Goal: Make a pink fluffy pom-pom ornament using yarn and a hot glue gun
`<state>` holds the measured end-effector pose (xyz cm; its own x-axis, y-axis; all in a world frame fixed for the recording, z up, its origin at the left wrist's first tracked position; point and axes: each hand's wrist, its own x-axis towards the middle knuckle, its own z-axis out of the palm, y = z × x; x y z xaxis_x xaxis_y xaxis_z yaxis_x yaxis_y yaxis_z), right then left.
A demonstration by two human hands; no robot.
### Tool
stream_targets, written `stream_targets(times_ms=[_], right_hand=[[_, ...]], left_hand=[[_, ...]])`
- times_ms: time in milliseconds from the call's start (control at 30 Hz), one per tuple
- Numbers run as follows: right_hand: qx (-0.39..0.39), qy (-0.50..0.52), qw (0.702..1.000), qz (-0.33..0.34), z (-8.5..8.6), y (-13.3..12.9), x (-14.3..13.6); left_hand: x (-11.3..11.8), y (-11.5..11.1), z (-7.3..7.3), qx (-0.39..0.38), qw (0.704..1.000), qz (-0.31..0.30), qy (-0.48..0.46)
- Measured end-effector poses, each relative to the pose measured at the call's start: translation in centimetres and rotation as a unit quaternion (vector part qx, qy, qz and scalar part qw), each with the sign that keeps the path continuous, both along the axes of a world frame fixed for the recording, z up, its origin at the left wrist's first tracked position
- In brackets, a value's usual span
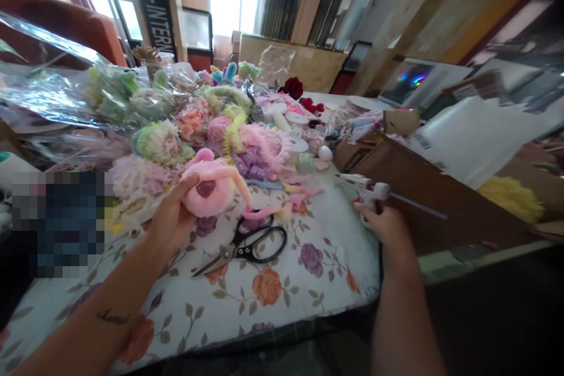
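Note:
My left hand (173,215) holds a round pink plush head (208,189) with a brown heart-shaped patch, above the flowered tablecloth. A pink and yellow fuzzy strip (282,207) runs from the plush to the right across the cloth. Black-handled scissors (244,247) lie below it with their blades apart. At the table's right edge my right hand (382,222) is closed round a white glue gun (372,191), with a glue stick standing out of its back. Part of the glue gun is hidden by my fingers.
Soft yarn, ribbons and plush pieces (251,147) are piled across the back of the table (321,276). Clear plastic wrapping (48,94) covers the left back. A brown cardboard box (423,194) stands at the right, with white bags (480,135) on it.

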<state>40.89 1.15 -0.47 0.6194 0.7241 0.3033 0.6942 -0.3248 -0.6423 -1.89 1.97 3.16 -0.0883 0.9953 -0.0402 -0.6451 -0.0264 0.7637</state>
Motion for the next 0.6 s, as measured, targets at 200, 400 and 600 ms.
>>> stream_targets(times_ms=[200, 400, 600], right_hand=[[0.0, 0.096, 0.995, 0.04, 2.0, -1.3, -2.7], [0.102, 0.432, 0.872, 0.204, 2.7, -7.1, -15.1], [-0.08, 0.538, 0.765, 0.344, 2.4, -8.5, -24.6]], left_hand=[[-0.1, 0.3, -0.2, 0.004, 1.0, -0.002, -0.007], [-0.3, 0.5, -0.6, 0.02, 1.0, 0.007, -0.009], [-0.3, 0.5, -0.9, 0.018, 1.0, 0.015, -0.003]])
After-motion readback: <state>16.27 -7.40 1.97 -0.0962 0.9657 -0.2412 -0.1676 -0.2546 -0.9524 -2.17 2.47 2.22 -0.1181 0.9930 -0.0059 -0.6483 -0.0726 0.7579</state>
